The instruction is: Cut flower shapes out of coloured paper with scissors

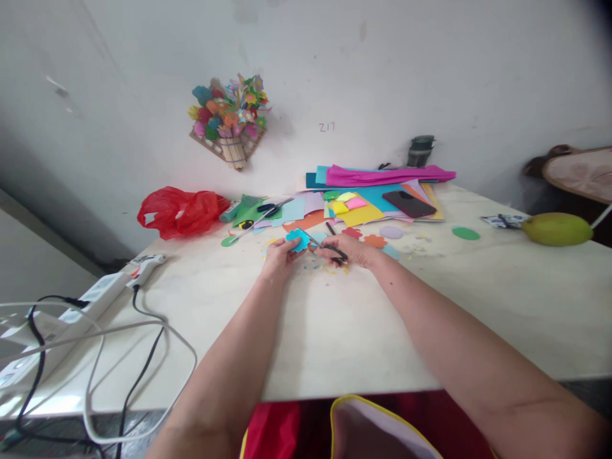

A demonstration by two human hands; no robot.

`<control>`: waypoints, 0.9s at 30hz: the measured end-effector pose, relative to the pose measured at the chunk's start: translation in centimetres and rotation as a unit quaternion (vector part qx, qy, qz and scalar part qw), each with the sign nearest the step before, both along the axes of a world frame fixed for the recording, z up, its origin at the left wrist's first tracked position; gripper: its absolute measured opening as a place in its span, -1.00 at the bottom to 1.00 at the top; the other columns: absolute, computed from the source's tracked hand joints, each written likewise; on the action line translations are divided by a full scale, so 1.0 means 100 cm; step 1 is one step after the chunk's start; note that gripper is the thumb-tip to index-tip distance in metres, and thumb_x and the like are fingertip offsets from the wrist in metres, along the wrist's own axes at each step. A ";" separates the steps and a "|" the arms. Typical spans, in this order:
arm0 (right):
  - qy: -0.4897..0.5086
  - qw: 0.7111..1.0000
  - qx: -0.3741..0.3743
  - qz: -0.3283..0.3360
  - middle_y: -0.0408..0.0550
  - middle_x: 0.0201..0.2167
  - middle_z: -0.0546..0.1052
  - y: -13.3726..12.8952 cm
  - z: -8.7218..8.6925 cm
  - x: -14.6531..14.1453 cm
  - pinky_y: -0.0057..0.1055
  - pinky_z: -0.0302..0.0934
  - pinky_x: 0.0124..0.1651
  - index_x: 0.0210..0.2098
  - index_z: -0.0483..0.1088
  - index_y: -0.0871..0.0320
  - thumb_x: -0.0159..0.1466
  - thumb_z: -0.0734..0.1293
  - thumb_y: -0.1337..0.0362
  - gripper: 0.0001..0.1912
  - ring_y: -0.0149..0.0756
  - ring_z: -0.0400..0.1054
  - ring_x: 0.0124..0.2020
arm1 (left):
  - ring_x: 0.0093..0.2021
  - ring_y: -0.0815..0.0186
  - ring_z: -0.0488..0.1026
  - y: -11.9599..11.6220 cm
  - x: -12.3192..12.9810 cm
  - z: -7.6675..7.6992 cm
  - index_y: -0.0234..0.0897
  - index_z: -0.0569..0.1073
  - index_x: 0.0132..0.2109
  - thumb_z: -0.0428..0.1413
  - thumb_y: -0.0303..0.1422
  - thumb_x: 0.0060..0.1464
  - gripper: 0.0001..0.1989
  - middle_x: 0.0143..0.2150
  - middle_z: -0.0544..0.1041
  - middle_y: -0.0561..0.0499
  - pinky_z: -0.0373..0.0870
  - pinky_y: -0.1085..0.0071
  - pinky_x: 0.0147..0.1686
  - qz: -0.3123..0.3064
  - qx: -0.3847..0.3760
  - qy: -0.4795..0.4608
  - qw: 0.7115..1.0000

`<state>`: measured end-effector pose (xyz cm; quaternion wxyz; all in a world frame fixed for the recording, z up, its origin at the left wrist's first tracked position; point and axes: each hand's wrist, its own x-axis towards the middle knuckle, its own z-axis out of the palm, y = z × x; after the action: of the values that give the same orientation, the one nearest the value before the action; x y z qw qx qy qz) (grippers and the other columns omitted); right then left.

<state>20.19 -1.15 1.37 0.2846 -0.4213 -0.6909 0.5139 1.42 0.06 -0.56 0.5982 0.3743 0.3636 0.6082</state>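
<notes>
My left hand [281, 256] pinches a blue scalloped paper shape [297, 240] over the middle of the table [335, 344]. Just right of it, my right hand [347, 249] is closed around dark-handled scissors [337, 255], whose blades point left and touch or nearly touch the blue paper's right edge. Tiny paper scraps [327, 270] lie below both hands. Beside my right hand are a red paper flower [352, 233], an orange paper flower [375, 241] and a lilac paper oval [391, 232].
Coloured sheets [373, 203] and a phone [410, 203] lie at the back. A red plastic bag [179, 213] and more scissors [270, 209] are back left. Power strips [102, 296] with looping cables occupy the left, a green-yellow fruit [557, 229] the right.
</notes>
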 end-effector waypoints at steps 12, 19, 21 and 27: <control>-0.001 1.000 -0.002 0.010 -0.20 -0.68 0.36 0.003 -0.001 0.003 -0.60 -0.13 -0.72 -0.42 0.37 0.24 0.01 0.40 0.12 -0.70 -0.55 0.19 -0.72 | -0.42 0.30 0.50 0.000 -0.005 0.002 -0.45 0.47 -0.43 0.30 -0.47 -0.31 -0.79 -0.43 0.54 -0.10 0.47 0.33 -0.27 -0.022 -0.004 0.022 1.000; -0.007 1.000 0.001 0.015 -0.23 -0.70 0.32 0.000 0.002 0.003 -0.60 -0.11 -0.70 -0.43 0.39 0.24 -0.01 0.41 0.12 -0.70 -0.57 0.17 -0.72 | -0.42 0.29 0.50 0.000 -0.007 0.003 -0.44 0.48 -0.44 0.29 -0.47 -0.31 -0.81 -0.42 0.55 -0.11 0.47 0.38 -0.33 -0.032 -0.011 0.029 0.999; -0.007 1.000 -0.004 0.014 -0.24 -0.70 0.32 0.001 0.001 0.003 -0.60 -0.10 -0.70 -0.41 0.40 0.24 -0.01 0.41 0.12 -0.70 -0.57 0.17 -0.71 | -0.43 0.29 0.50 0.000 -0.007 0.003 -0.44 0.47 -0.44 0.30 -0.47 -0.32 -0.79 -0.43 0.55 -0.11 0.47 0.38 -0.34 -0.034 -0.009 0.028 0.999; -0.003 1.000 -0.003 0.016 -0.22 -0.68 0.33 0.003 0.000 0.004 -0.60 -0.08 -0.70 -0.39 0.40 0.25 -0.01 0.42 0.14 -0.70 -0.57 0.17 -0.71 | -0.43 0.30 0.50 -0.001 -0.007 0.004 -0.43 0.48 -0.43 0.30 -0.46 -0.32 -0.79 -0.43 0.55 -0.10 0.47 0.38 -0.34 -0.036 -0.005 0.031 0.999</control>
<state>20.57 -0.90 1.37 0.2730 -0.4123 -0.6972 0.5191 0.68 -0.08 -0.16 0.6098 0.4034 0.3713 0.5724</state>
